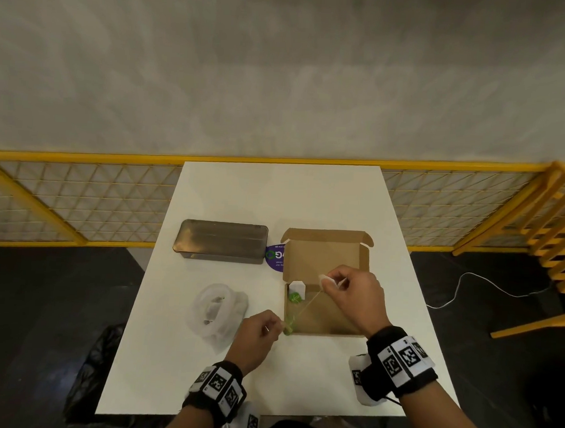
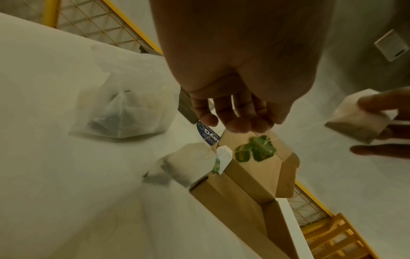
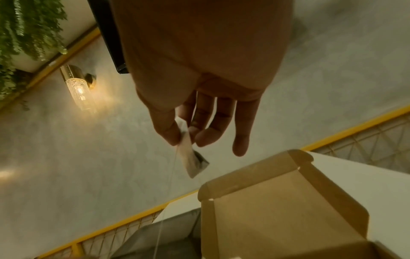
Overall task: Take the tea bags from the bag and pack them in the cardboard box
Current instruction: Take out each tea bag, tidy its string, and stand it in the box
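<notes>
The right hand [image 1: 355, 298] is up over the open cardboard box [image 1: 328, 258], right of the middle of the head view. Its thumb and first finger pinch a small white tea bag [image 3: 190, 154] by the top, and the other fingers hang loose. A thin string [image 1: 306, 307] runs down and to the left from that tea bag to the left hand [image 1: 256, 334], which sits low in the middle of the picture. The left hand's fingertips pinch the string right by the green tags [image 2: 255, 149], and it looks like two tags, but they are blurry. Another tea bag [image 1: 297, 287] with a green tag sits inside the box, at its left wall. The clear plastic bag [image 1: 218, 308] lies on the white table [image 1: 275, 194], left of the box, with more tea bags inside. A gray tin [image 1: 221, 240] lies further up the table.
</notes>
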{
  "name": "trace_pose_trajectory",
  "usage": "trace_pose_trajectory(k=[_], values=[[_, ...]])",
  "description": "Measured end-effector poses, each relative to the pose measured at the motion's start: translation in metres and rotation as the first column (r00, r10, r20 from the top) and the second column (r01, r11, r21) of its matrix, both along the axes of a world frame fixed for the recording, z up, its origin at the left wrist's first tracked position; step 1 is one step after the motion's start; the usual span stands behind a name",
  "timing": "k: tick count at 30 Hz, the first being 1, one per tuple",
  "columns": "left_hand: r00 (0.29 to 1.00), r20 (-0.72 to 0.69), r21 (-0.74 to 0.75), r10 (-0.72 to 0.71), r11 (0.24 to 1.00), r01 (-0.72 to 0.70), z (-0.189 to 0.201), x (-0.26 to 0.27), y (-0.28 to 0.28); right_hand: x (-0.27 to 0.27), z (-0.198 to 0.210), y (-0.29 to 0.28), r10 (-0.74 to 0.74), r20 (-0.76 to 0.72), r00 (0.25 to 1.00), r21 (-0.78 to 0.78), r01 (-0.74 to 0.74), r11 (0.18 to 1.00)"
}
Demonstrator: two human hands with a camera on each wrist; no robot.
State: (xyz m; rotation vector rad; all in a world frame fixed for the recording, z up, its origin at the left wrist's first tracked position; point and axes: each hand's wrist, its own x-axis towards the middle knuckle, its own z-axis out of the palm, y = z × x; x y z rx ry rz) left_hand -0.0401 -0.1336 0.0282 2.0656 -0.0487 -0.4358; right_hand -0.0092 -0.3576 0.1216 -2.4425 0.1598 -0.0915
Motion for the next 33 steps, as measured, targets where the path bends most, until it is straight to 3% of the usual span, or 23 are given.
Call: trace_pose_trajectory(k=[4,9,14,20,24,28,31,33], values=[[0.998,0.042,-0.069,0.038,0.997,-0.035,0.003,0.001,0.004,-0.001,-0.016,0.004,-0.044,-0.063,0.997,-0.097,0.038,0.995],[0.994,0.072,-0.032,0.085,0.996,-0.083,0.002,0.000,0.013,-0.002,-0.023,-0.007,-0.193,-0.077,0.978,-0.137,0.182,0.974],[0.994,0.057,-0.019,0.096,0.995,-0.095,0.002,-0.001,0.014,-0.003,-0.021,-0.012,-0.251,-0.043,0.967,-0.075,0.247,0.966],[0.997,0.071,0.019,0.032,0.999,-0.034,0.001,0.004,0.006,-0.005,-0.025,0.012,0.021,-0.158,0.987,0.221,0.014,0.975],[0.993,0.118,-0.012,0.018,1.000,-0.016,0.016,0.007,0.003,-0.009,-0.016,0.033,0.127,-0.160,0.979,0.305,-0.073,0.950],[0.990,0.135,-0.105,0.045,0.994,-0.031,0.035,0.010,0.004,-0.008,-0.017,0.036,0.115,-0.191,0.975,0.189,-0.079,0.979],[0.988,0.120,-0.144,0.098,0.986,-0.080,0.047,0.012,0.009,-0.005,-0.020,0.025,-0.012,-0.190,0.982,-0.015,0.009,1.000],[0.984,0.122,-0.157,0.130,0.982,-0.110,0.052,0.014,0.014,-0.003,-0.017,0.016,-0.111,-0.147,0.983,-0.029,0.108,0.994]])
